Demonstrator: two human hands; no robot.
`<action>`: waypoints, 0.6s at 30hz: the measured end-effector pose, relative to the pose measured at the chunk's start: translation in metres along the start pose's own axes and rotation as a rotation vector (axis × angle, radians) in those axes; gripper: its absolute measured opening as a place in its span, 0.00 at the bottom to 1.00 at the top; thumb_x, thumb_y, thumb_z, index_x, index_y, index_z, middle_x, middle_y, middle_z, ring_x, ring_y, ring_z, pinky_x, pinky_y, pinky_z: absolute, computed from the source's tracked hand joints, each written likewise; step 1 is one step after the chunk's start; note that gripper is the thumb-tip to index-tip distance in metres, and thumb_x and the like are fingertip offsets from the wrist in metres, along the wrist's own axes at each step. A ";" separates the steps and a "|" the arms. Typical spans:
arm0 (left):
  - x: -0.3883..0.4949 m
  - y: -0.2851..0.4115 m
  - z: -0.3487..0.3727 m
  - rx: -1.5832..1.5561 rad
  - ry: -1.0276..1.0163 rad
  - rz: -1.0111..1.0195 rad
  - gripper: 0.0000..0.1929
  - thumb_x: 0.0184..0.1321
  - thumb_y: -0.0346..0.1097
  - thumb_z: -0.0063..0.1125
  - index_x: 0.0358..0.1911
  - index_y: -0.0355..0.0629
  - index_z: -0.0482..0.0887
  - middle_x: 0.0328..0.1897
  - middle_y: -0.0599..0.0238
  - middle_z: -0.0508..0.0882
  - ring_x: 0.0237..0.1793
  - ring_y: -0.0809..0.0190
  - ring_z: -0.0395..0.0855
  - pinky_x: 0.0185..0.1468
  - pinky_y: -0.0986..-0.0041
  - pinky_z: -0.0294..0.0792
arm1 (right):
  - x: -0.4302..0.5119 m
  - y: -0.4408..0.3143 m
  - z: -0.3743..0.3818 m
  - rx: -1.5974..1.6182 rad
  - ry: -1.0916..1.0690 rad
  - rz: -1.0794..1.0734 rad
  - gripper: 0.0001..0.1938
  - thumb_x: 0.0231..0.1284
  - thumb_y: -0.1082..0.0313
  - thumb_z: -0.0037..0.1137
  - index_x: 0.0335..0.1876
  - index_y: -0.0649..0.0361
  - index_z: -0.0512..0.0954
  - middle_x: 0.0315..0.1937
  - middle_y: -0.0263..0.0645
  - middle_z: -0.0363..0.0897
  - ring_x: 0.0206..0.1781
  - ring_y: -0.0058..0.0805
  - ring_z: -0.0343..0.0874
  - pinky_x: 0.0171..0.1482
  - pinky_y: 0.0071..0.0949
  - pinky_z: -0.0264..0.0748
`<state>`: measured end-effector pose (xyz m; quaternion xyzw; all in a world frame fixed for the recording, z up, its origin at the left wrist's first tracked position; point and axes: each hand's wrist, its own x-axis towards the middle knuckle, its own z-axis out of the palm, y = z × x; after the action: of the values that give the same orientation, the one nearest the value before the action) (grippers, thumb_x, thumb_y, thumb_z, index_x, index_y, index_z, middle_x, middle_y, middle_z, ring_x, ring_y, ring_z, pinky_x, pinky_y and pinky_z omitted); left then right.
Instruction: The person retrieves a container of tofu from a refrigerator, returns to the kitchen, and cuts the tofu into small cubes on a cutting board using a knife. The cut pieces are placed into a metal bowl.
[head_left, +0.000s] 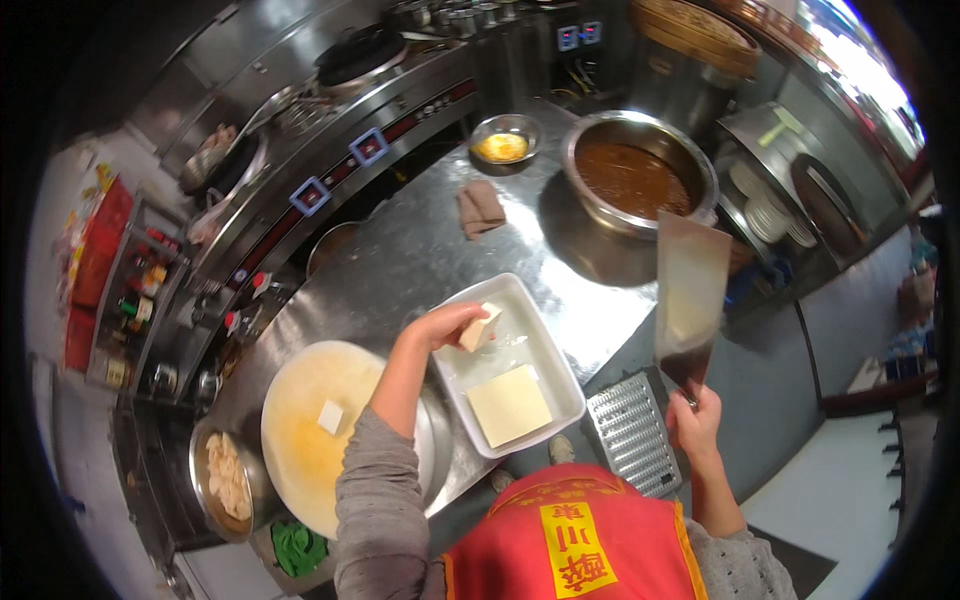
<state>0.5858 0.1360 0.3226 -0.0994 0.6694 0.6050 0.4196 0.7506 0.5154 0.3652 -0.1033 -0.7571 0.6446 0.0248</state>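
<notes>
My left hand (450, 327) grips a pale block of tofu (481, 328) over the far end of a white rectangular tub (574, 405). A larger square slab of tofu (510, 406) lies at the tub's near end. Off to the right, clear of the tub, my right hand (696, 424) holds a cleaver (691, 292) by its handle, the broad blade pointing away from me. One small white tofu piece (330, 417) sits on the round, yellow-stained chopping block (315, 379), left of my left forearm.
A large steel pot of brown sauce (634, 180) stands on the steel table (397, 247), near a small bowl with yellow contents (504, 144) and a folded brown cloth (481, 209). Left are a bowl of pale meat pieces (227, 476) and a green cloth (298, 547). Cooking stations (345, 120) line the back.
</notes>
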 end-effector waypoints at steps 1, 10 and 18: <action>-0.008 -0.001 0.001 -0.094 -0.028 0.028 0.18 0.59 0.49 0.47 0.47 0.47 0.75 0.41 0.62 0.83 0.39 0.66 0.81 0.31 0.75 0.70 | 0.001 -0.001 0.000 0.000 -0.009 -0.013 0.03 0.52 0.76 0.51 0.27 0.66 0.73 0.15 0.30 0.69 0.16 0.14 0.67 0.18 0.17 0.61; -0.129 -0.081 0.004 -0.702 0.082 0.529 0.24 0.51 0.40 0.51 0.53 0.38 0.71 0.50 0.51 0.78 0.39 0.59 0.80 0.35 0.69 0.74 | 0.031 -0.039 0.060 -0.023 -0.472 -0.197 0.04 0.52 0.79 0.49 0.34 0.67 0.71 0.20 0.31 0.70 0.17 0.15 0.67 0.17 0.16 0.62; -0.269 -0.194 0.035 -0.740 0.586 0.458 0.26 0.52 0.28 0.56 0.56 0.36 0.66 0.48 0.56 0.78 0.43 0.57 0.80 0.42 0.68 0.75 | -0.021 -0.073 0.171 -0.037 -1.064 -0.033 0.10 0.58 0.73 0.49 0.44 0.68 0.68 0.23 0.34 0.71 0.19 0.16 0.70 0.20 0.16 0.69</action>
<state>0.8950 0.0182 0.3680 -0.2571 0.5046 0.8242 0.0084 0.7328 0.3347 0.4100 0.2495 -0.6777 0.5941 -0.3542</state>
